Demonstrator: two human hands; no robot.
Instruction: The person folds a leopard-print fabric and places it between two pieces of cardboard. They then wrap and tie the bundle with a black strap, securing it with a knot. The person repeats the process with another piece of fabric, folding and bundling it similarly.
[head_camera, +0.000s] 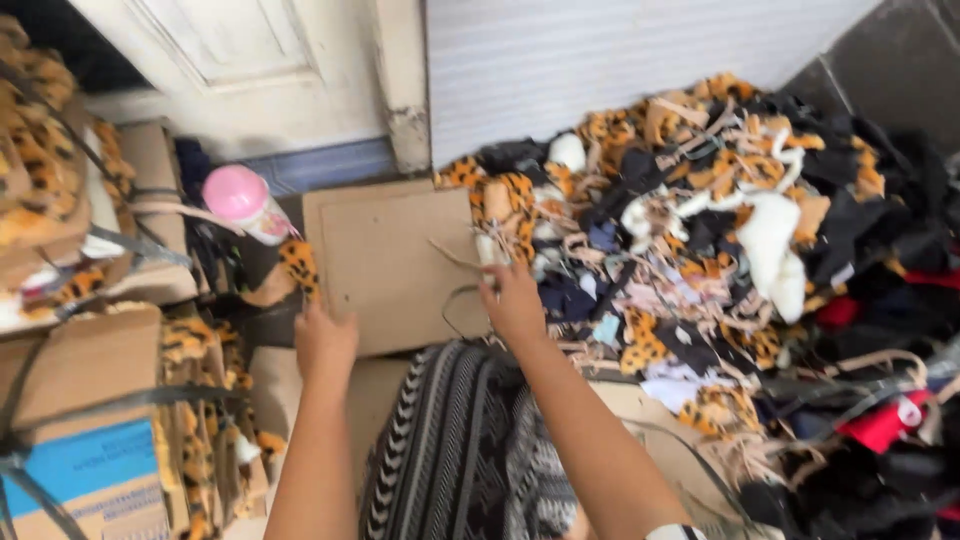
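Note:
My left hand (325, 340) pinches a small leopard-print fabric piece (299, 265) at the left edge of a flat brown cardboard sheet (395, 265). My right hand (512, 300) reaches forward to the near edge of a big heap of fabric scraps (720, 250) and closes on a pale strip at that edge (487, 250). The heap mixes leopard-print, black, white, beige and red offcuts. My lap, in black-and-white patterned cloth (460, 450), sits below both arms.
A bottle with a pink cap (243, 203) lies left of the cardboard. Cardboard boxes strapped with grey bands and stuffed with leopard fabric (90, 390) stack at the left. A white door (240, 60) and corrugated wall (600, 50) close the back.

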